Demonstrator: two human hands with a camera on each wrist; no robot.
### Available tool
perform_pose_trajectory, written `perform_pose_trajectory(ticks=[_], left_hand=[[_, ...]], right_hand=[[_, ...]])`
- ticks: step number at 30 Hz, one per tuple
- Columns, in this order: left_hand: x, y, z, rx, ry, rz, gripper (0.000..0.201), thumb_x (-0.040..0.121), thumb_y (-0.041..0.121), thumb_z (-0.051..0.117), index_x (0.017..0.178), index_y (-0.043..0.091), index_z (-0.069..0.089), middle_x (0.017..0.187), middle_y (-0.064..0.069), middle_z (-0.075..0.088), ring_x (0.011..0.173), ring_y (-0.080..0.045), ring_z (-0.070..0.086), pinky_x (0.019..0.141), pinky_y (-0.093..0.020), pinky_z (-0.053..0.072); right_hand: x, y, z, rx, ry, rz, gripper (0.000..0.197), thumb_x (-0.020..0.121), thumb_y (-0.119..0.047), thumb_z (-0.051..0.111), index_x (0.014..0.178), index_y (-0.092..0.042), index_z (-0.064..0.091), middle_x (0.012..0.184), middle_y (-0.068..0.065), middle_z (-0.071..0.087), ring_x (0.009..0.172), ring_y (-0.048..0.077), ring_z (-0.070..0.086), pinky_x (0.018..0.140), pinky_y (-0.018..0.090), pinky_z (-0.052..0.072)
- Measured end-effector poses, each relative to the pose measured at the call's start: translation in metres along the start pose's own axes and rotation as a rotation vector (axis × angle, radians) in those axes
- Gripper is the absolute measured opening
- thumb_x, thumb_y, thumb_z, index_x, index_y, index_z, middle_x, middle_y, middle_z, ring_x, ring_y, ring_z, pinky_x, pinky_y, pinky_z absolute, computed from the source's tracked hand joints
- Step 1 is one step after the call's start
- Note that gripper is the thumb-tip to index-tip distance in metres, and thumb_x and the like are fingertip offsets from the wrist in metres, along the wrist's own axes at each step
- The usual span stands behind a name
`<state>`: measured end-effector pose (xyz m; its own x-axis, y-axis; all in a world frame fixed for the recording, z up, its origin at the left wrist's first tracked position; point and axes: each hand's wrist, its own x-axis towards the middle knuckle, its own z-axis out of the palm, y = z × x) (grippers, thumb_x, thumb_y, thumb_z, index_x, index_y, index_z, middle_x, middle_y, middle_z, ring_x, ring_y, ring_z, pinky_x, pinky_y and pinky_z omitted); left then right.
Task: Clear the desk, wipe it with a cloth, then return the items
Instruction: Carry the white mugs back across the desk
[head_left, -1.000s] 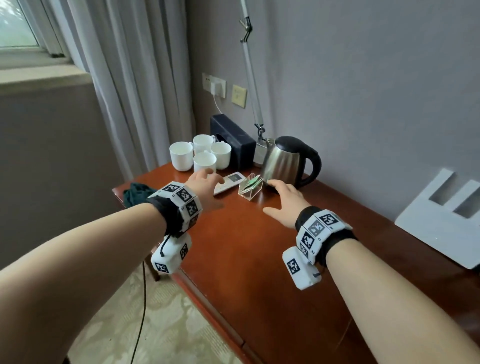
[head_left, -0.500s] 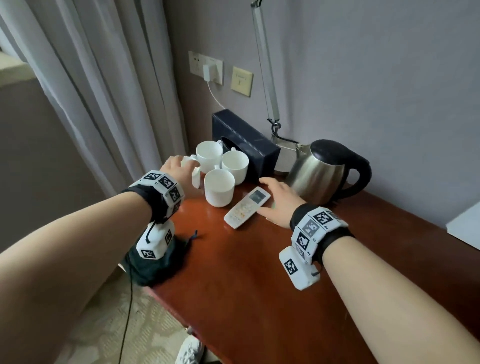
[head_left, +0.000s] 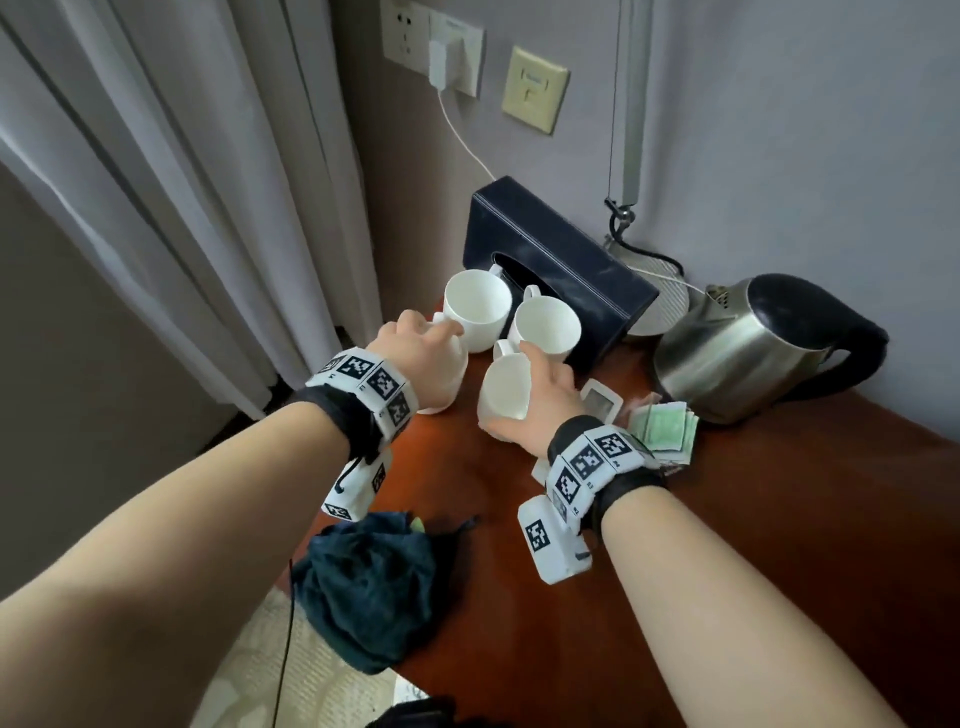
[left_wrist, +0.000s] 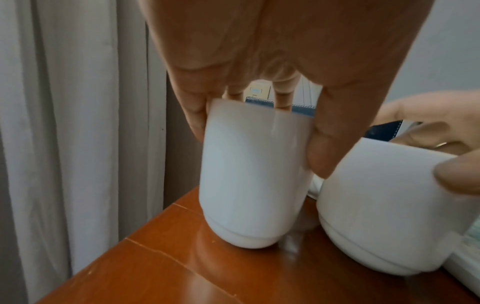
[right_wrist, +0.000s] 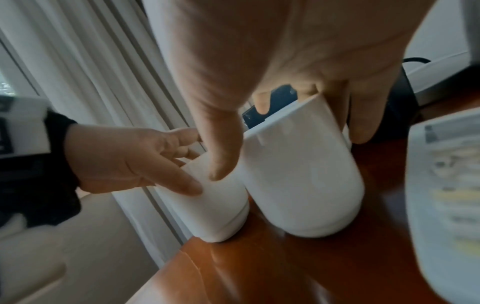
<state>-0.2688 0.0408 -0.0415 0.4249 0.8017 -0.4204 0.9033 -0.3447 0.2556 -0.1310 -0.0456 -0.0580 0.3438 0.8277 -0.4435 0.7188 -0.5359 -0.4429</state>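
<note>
Scene: A person's two bare hands reached over the corner of a red-brown wooden desk (head_left: 519, 597), seen from a head camera and two wrist cameras.
Landmark: A dark tissue box (head_left: 566, 270) stood against the wall; places below are given from it.
Cups: Four white cups clustered just in front of the tissue box, two touching it and two nearer the desk edge.
Left hand: The left hand (head_left: 415, 348) gripped the outer cup (left_wrist: 253, 174) from above, thumb on one side and fingers on the other, closed round its rim.
Right hand: The right hand (head_left: 540, 400) held the near cup (right_wrist: 301, 170) the same way, thumb and fingers curled round its top.
Other items: A steel kettle (head_left: 753, 343) stood to the right of the tissue box; a white remote (head_left: 600, 397) and green sachets (head_left: 662, 428) lay in front of it, right of the cups.
Cloth: A dark cloth (head_left: 374, 587) lay bunched at the desk edge, well in front of the tissue box.
Step in hand: Likely lifting both cups to clear the desk.
Doing it well: Lift straight up, keep the cups apart so they do not knock, and avoid brushing the two cups behind.
</note>
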Motion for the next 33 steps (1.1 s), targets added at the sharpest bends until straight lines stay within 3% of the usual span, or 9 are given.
perform_pose_trajectory(ticks=[3, 8, 14, 17, 23, 29, 33], left_hand=[[-0.001, -0.006, 0.001, -0.023, 0.003, 0.028, 0.067, 0.085, 0.031, 0.057, 0.141, 0.039, 0.020, 0.141, -0.005, 0.024, 0.131, -0.027, 0.030, 0.107, -0.042, 0.037], [-0.009, -0.010, -0.001, -0.069, 0.033, 0.057, 0.070, 0.082, 0.031, 0.063, 0.140, 0.039, 0.026, 0.139, -0.004, 0.027, 0.128, -0.026, 0.034, 0.100, -0.038, 0.040], [-0.041, 0.001, -0.015, -0.142, 0.188, 0.061, 0.069, 0.080, 0.027, 0.065, 0.139, 0.039, 0.032, 0.137, -0.003, 0.031, 0.127, -0.027, 0.034, 0.094, -0.037, 0.040], [-0.062, 0.018, -0.018, -0.170, 0.227, 0.088, 0.073, 0.076, 0.024, 0.070, 0.138, 0.039, 0.034, 0.138, -0.003, 0.030, 0.128, -0.026, 0.031, 0.096, -0.037, 0.040], [-0.114, 0.082, -0.007, -0.222, 0.264, 0.185, 0.073, 0.075, 0.024, 0.071, 0.136, 0.039, 0.035, 0.135, -0.003, 0.032, 0.126, -0.026, 0.035, 0.097, -0.038, 0.041], [-0.173, 0.170, 0.023, -0.216, 0.329, 0.340, 0.075, 0.073, 0.027, 0.074, 0.138, 0.034, 0.037, 0.137, -0.006, 0.034, 0.128, -0.029, 0.034, 0.102, -0.038, 0.036], [-0.216, 0.238, 0.057, -0.256, 0.311, 0.417, 0.077, 0.070, 0.025, 0.076, 0.136, 0.037, 0.038, 0.134, -0.005, 0.034, 0.125, -0.028, 0.037, 0.099, -0.040, 0.041]], right_hand=[[0.001, -0.003, 0.013, 0.070, 0.129, 0.026, 0.097, 0.075, -0.041, 0.071, 0.145, -0.035, 0.005, 0.143, 0.007, 0.024, 0.128, 0.030, 0.035, 0.101, 0.042, 0.039], [-0.008, -0.004, 0.015, 0.102, 0.220, -0.031, 0.100, 0.070, -0.038, 0.076, 0.145, -0.031, 0.010, 0.142, 0.009, 0.030, 0.125, 0.031, 0.040, 0.101, 0.042, 0.040], [-0.038, -0.004, -0.012, 0.152, 0.293, -0.096, 0.096, 0.071, -0.038, 0.075, 0.144, -0.031, 0.013, 0.139, 0.008, 0.033, 0.125, 0.029, 0.041, 0.099, 0.035, 0.037], [-0.065, 0.007, -0.028, 0.201, 0.350, -0.101, 0.095, 0.071, -0.038, 0.075, 0.144, -0.033, 0.014, 0.140, 0.008, 0.033, 0.126, 0.029, 0.040, 0.103, 0.039, 0.038], [-0.137, 0.070, -0.064, 0.290, 0.430, -0.084, 0.098, 0.069, -0.030, 0.078, 0.144, -0.032, 0.016, 0.143, 0.005, 0.032, 0.126, 0.024, 0.040, 0.101, 0.034, 0.035], [-0.230, 0.164, -0.097, 0.294, 0.549, -0.022, 0.099, 0.068, -0.028, 0.078, 0.144, -0.033, 0.015, 0.145, 0.004, 0.031, 0.125, 0.026, 0.041, 0.098, 0.035, 0.037], [-0.293, 0.235, -0.108, 0.334, 0.617, 0.026, 0.100, 0.065, -0.028, 0.080, 0.143, -0.032, 0.019, 0.144, 0.001, 0.034, 0.125, 0.023, 0.043, 0.101, 0.033, 0.036]])
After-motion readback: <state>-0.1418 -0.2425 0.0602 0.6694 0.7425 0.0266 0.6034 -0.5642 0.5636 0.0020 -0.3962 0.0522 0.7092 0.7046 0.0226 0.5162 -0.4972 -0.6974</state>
